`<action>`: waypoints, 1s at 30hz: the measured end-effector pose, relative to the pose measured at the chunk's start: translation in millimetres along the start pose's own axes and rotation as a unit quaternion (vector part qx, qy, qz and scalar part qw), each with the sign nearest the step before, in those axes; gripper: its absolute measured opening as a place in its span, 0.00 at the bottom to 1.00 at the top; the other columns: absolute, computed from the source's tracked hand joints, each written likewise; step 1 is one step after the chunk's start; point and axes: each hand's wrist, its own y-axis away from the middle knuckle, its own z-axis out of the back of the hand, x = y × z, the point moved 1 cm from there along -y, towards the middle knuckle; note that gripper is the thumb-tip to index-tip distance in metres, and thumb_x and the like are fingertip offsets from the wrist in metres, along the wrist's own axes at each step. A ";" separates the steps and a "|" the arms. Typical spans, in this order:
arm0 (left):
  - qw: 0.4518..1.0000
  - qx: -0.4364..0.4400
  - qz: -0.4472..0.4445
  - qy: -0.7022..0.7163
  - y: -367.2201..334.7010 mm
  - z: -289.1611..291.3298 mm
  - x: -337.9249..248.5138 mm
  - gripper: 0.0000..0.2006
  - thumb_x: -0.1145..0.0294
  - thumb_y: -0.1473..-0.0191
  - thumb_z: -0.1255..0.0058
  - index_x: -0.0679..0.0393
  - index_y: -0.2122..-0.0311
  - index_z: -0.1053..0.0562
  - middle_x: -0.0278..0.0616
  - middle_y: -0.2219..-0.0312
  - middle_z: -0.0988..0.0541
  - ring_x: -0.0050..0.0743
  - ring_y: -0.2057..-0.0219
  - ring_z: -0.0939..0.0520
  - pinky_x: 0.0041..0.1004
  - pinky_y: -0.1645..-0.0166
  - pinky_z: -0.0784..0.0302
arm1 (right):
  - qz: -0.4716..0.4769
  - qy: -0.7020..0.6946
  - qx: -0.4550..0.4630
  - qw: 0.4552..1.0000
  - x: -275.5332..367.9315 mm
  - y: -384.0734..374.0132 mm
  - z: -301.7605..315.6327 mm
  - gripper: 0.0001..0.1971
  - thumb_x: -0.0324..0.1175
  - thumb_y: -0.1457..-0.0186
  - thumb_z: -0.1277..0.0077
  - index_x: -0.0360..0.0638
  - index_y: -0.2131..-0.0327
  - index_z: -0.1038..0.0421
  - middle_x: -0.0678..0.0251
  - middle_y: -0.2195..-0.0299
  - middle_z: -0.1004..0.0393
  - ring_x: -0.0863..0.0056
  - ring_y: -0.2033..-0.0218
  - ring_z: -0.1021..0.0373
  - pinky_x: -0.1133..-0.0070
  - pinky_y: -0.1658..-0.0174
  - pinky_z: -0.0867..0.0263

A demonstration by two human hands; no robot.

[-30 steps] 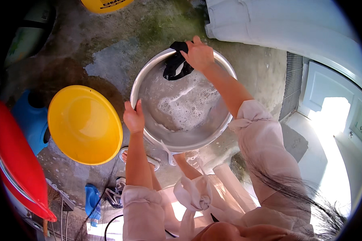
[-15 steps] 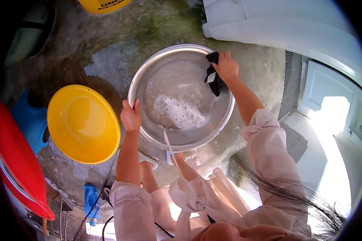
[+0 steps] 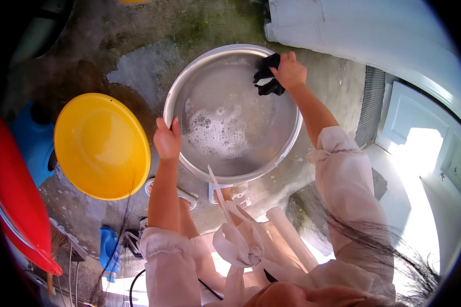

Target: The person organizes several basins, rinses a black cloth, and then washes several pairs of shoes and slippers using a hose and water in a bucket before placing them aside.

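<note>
A wide metal basin (image 3: 230, 176) holds cloudy water with a patch of white suds (image 3: 217, 134). My left hand (image 3: 167, 139) grips its rim on the left side, thumb and fingers closed over the edge. At the upper right rim, my right hand (image 3: 290, 71) clasps a bunched black cloth (image 3: 269, 77) with a small white patch. The cloth hangs inside the basin wall. Part of the rim under my right hand is hidden, so I cannot tell how firmly it also holds the basin.
To the left stands a yellow basin (image 3: 100, 146), with a blue plastic item (image 3: 33, 146) and a red basin (image 3: 25, 199) beyond it. A blue slipper-like item (image 3: 109, 250) lies lower left. A floor grate (image 3: 371, 105) and pale door (image 3: 420, 123) are at right.
The suds have shifted left in the basin and spread out. The black cloth, longer and dangling before, is now bunched higher. Both hands keep their places on the rim.
</note>
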 end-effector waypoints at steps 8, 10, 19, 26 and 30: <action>1.000 -0.004 -0.007 -0.002 1.1 -3.0 -5.0 0.16 0.59 0.51 0.52 0.60 0.73 0.40 0.57 0.84 0.29 0.61 0.80 0.28 0.48 0.77 0.34 | -0.082 0.004 0.093 0.992 -40.7 17.7 -15.0 0.25 0.54 0.54 0.52 0.42 0.62 0.33 0.60 0.62 0.34 0.64 0.63 0.30 0.71 0.64 0.32; 1.000 -0.007 -0.007 0.014 0.9 -11.1 -11.8 0.16 0.59 0.51 0.52 0.60 0.73 0.40 0.57 0.83 0.29 0.61 0.80 0.28 0.47 0.77 0.34 | 0.113 0.051 -0.031 0.992 -19.1 -17.3 9.4 0.23 0.54 0.54 0.52 0.41 0.67 0.32 0.61 0.66 0.32 0.64 0.69 0.29 0.72 0.70 0.32; 0.992 -0.058 0.060 0.096 16.3 -1.8 -14.2 0.15 0.61 0.52 0.48 0.62 0.74 0.37 0.56 0.82 0.28 0.59 0.78 0.27 0.42 0.75 0.34 | -0.291 -0.288 0.113 0.905 -95.3 140.1 -126.2 0.34 0.63 0.59 0.53 0.34 0.69 0.28 0.48 0.68 0.27 0.55 0.63 0.31 0.68 0.60 0.36; 0.988 -0.088 0.102 0.079 37.8 -9.2 -13.7 0.17 0.60 0.53 0.48 0.63 0.75 0.37 0.55 0.81 0.29 0.58 0.78 0.27 0.41 0.75 0.34 | -0.556 -0.436 0.142 0.693 -9.7 294.2 -199.0 0.34 0.56 0.56 0.50 0.25 0.65 0.30 0.48 0.68 0.28 0.60 0.65 0.30 0.70 0.63 0.36; 0.988 -0.074 0.105 0.090 36.4 -4.9 -18.3 0.17 0.58 0.52 0.49 0.63 0.74 0.38 0.57 0.81 0.29 0.61 0.77 0.28 0.43 0.74 0.35 | -0.664 -0.535 0.128 0.507 81.5 333.8 -188.9 0.32 0.55 0.54 0.52 0.29 0.60 0.33 0.57 0.68 0.29 0.68 0.69 0.32 0.73 0.67 0.36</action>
